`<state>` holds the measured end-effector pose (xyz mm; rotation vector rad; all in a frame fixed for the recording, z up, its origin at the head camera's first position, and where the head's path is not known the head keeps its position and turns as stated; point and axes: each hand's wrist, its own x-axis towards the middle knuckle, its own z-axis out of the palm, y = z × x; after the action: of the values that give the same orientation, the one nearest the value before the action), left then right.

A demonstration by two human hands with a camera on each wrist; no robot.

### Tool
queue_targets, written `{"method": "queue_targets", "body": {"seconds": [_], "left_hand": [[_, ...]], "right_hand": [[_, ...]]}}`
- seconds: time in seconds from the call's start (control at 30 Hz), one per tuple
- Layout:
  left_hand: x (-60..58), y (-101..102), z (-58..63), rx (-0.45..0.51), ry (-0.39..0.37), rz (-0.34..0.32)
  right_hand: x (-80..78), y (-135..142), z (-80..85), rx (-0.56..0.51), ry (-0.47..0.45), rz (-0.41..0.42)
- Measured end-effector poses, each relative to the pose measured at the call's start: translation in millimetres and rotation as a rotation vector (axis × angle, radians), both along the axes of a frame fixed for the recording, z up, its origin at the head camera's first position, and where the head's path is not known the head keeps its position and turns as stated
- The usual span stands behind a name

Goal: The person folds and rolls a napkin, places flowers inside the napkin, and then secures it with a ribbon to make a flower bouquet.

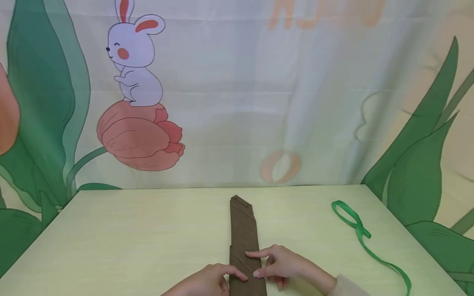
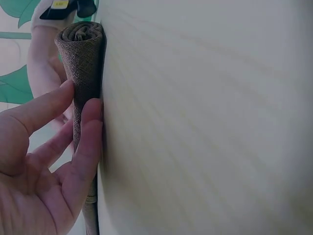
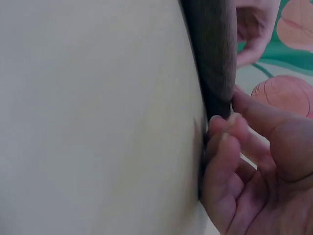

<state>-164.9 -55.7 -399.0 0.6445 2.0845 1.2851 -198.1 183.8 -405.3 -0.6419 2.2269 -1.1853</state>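
Note:
A long brown cloth (image 1: 242, 230), folded narrow, lies on the table pointing away from me. Its near part is rolled, and the coiled end of the roll (image 2: 80, 34) shows in the left wrist view. My left hand (image 1: 211, 279) is at the left side of the roll, one finger over the top and the others curled low against the side. From the right, my right hand (image 1: 283, 265) holds the roll, with a finger stretched over the cloth and other fingers curled beside it near the tabletop. The near end is cut off in the head view.
A green ribbon (image 1: 374, 253) lies looped and trailing on the right of the pale table (image 1: 148, 230). Behind the table's far edge hangs a curtain (image 1: 229, 102) printed with a rabbit, tulips and leaves.

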Motion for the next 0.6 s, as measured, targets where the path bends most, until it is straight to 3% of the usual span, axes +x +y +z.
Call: {"method": "queue_targets", "body": {"seconds": [0.37, 0.6], "left_hand": [[0.0, 3.2, -1.0, -0.028, 0.03, 0.009], [-0.1, 0.5, -1.4, -0.037, 0.017, 0.016]], "right_hand": [[-45.7, -1.1, 0.8, 0.07, -0.012, -0.082], [-64.4, -1.7, -0.1, 0.067, -0.041, -0.139]]}}
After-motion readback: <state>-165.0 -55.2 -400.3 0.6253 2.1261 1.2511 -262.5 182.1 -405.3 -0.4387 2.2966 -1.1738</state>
